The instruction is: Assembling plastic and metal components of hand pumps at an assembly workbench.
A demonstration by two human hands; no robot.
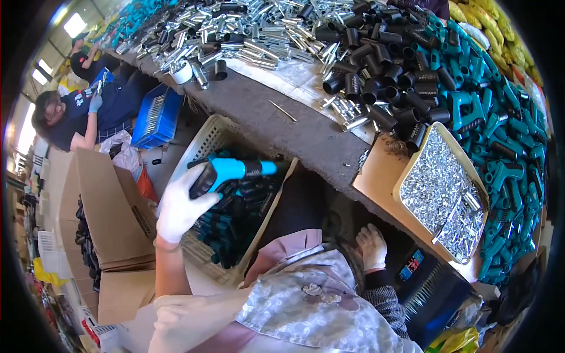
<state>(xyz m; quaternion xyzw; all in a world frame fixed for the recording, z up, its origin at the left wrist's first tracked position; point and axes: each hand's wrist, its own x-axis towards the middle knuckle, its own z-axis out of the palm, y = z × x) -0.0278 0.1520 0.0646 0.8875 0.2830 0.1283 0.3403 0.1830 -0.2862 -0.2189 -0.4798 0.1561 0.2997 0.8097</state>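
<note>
My left hand [183, 206], in a white glove, is closed around the black grip of a blue, pistol-shaped tool housing [228, 169]. Its blue barrel with a black band points right, above a white plastic basket [201, 143]. Many dark teal and black housings [220, 235] lie inside that basket. My right hand [372, 247], also gloved, is low by my lap under the bench edge. Its fingers are slightly bent and apart, and I see nothing in them.
A dark workbench [259, 103] carries heaps of metal tubes [259, 50], black sleeves [382, 65] and teal housings [506, 170]. A tray of small metal parts [400, 182] sits at its right edge. Cardboard boxes [112, 217] and a blue crate [156, 120] stand left; a co-worker [82, 115] sits beyond.
</note>
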